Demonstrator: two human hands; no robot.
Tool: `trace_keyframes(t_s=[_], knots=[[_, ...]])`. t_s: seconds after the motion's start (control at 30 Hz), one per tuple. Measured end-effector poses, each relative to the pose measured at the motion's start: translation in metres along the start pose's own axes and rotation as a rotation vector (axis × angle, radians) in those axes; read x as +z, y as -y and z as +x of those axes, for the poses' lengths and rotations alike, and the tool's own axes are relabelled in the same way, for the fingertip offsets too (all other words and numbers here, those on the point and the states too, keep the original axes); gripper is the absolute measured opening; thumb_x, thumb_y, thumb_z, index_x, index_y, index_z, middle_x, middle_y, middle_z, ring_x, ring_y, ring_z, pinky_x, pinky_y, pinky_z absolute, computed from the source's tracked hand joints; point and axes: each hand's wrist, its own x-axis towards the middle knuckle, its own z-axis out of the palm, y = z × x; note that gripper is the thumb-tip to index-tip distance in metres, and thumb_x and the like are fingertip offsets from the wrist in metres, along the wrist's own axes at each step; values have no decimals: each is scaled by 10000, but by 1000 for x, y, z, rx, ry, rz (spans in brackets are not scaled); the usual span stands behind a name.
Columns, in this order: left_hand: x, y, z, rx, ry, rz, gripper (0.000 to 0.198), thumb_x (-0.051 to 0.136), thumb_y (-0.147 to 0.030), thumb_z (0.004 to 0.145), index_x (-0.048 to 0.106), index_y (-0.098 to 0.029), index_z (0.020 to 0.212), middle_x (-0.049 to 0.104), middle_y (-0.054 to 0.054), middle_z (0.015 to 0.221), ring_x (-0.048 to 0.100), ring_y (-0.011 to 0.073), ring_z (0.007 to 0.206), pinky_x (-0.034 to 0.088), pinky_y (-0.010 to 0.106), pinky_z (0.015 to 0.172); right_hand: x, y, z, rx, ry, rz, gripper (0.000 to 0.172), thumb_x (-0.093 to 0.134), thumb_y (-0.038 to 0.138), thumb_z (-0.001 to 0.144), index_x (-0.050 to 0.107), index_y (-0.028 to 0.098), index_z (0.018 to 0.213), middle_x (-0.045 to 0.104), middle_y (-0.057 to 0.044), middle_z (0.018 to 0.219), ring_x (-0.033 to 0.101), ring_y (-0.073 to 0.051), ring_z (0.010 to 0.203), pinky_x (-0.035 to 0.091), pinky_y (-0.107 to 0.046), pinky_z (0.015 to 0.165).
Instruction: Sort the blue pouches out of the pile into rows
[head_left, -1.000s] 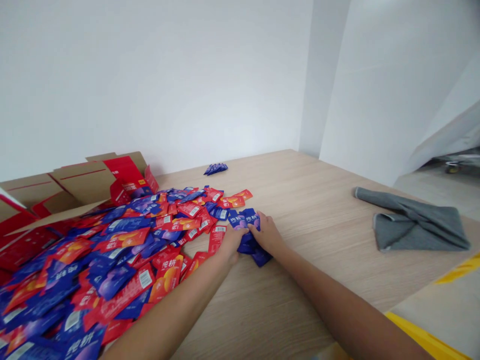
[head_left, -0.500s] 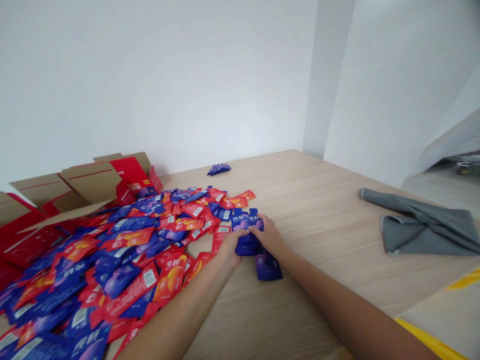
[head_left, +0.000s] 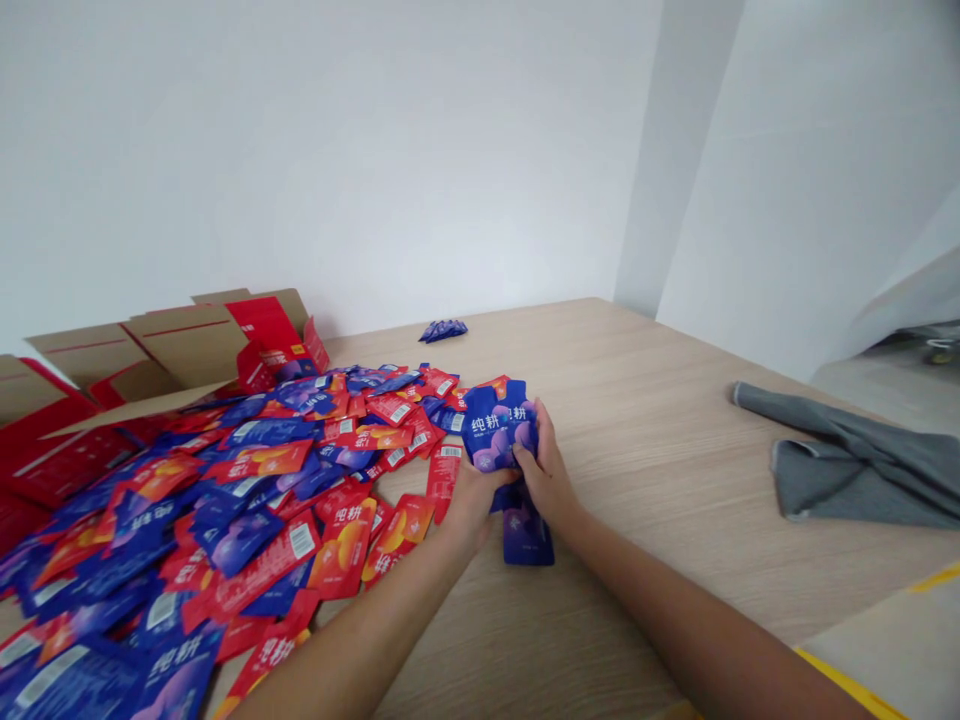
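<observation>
Between my hands, a few blue pouches [head_left: 489,425] with purple fruit and white lettering stand raised above the table, fronts facing me. My left hand [head_left: 480,495] is closed on their lower left side. My right hand [head_left: 545,465] grips their right edge, thumb across the front. Beneath my hands, another blue pouch [head_left: 527,535] lies on the table. Left of my hands spreads a large heap of red and blue pouches [head_left: 262,460], several showing barcodes. How many pouches are in my hands is hard to tell.
Open red cardboard boxes [head_left: 274,335] with brown insides stand behind the heap at the left. A small row of blue pouches [head_left: 444,330] lies near the wall. Grey folded cloth [head_left: 862,465] lies at the right of the wooden table [head_left: 637,430]. Yellow tape [head_left: 847,685] shows at lower right.
My hands have lifted the held blue pouches and tilted them upright, so more of their fronts shows. The view has shifted slightly.
</observation>
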Motion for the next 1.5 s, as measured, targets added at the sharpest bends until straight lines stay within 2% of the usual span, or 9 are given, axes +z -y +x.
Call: trace_keyframes(t_s=[0.17,0.33,0.5,0.7,0.87,1.0,1.2,1.37,1.5], knots=[[-2,-8,3,256,82,-7,476,756,-149,538,617,-186,992,708,20,887,662,215,871,521,341,815,-8,14,4,-110,1,44,779,497,284,842,68,222,1489,211,-92,1543,205,-226,1417,210,-462,1153],[-9,-3,12,313,30,74,498,752,-179,559,589,-185,1030,704,31,927,653,219,910,509,346,848,-6,10,11,-64,99,10,678,517,355,853,220,239,1451,456,-92,1388,379,-235,1325,284,-458,1120],[-18,-2,11,376,-38,237,531,742,-169,600,553,-212,1094,694,30,1003,639,225,986,482,363,912,-5,10,10,-39,190,97,680,513,395,866,188,254,1446,463,-81,1359,420,-214,1287,311,-426,1109],[-13,-26,-1,539,37,308,547,763,-228,602,559,-206,1109,646,55,1149,587,250,1105,444,362,981,-18,24,4,-175,97,172,648,504,394,895,188,254,1442,479,-91,1318,441,-216,1254,323,-426,1098],[-30,-2,7,468,112,312,658,771,-228,569,521,-197,1177,644,60,1138,603,262,1061,469,427,946,-7,5,-3,-60,146,275,753,551,416,868,121,290,1473,327,-76,1465,280,-230,1375,221,-446,1147],[-51,26,14,391,130,308,643,781,-204,559,538,-203,1155,620,78,1189,561,292,1131,421,477,997,5,-6,-8,38,184,298,726,549,436,859,165,322,1464,326,-51,1461,274,-236,1377,212,-456,1147],[-47,22,16,279,241,252,756,805,-178,524,496,-177,1214,638,101,1159,609,270,1042,462,435,943,7,-9,-7,85,214,197,821,667,464,754,235,310,1435,320,-63,1454,279,-256,1364,207,-464,1145],[-47,19,17,224,154,267,684,774,-142,484,546,-144,1129,669,81,1041,621,261,964,480,396,869,5,-11,-1,227,202,213,798,728,493,677,349,265,1341,484,-81,1269,485,-261,1198,370,-487,1049],[-54,25,15,137,153,207,652,631,-51,459,541,-161,1096,672,16,888,620,212,817,485,311,719,6,-11,0,242,386,359,644,781,413,639,454,246,1169,587,-36,1069,586,-230,1033,480,-441,923]])
